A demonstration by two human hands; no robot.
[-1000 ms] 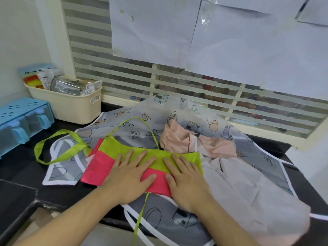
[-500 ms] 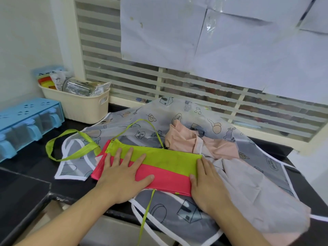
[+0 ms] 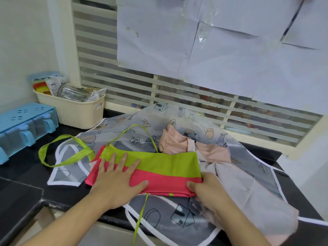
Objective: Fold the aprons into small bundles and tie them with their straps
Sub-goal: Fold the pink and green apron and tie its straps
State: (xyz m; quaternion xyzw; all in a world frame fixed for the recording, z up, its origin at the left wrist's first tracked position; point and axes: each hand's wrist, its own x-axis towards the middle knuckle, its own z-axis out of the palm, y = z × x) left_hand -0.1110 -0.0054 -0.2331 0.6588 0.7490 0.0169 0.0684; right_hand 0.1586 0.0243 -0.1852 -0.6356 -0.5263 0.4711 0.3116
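A pink and lime-green apron (image 3: 165, 170) lies folded into a long flat strip on top of the other aprons. My left hand (image 3: 118, 180) presses flat on its left half, fingers spread. My right hand (image 3: 205, 190) grips the strip's right end, thumb on top and fingers tucked beneath. Its lime-green straps (image 3: 65, 153) loop out to the left, and one hangs over the counter's front edge. Under it spreads a grey printed apron (image 3: 179, 215) with white trim. A crumpled peach apron (image 3: 204, 148) sits behind, and a pale pink-grey one (image 3: 248, 192) lies to the right.
The black counter (image 3: 21, 176) carries a cream basket (image 3: 76, 110) of packets at the back left and a blue plastic container (image 3: 24, 125) at the far left. A slatted window with taped paper sheets (image 3: 213, 41) rises behind. The counter's front edge runs below my arms.
My right hand slid from the middle of the folded strip to its right end and took hold of it. My left hand stayed pressed on the left half.
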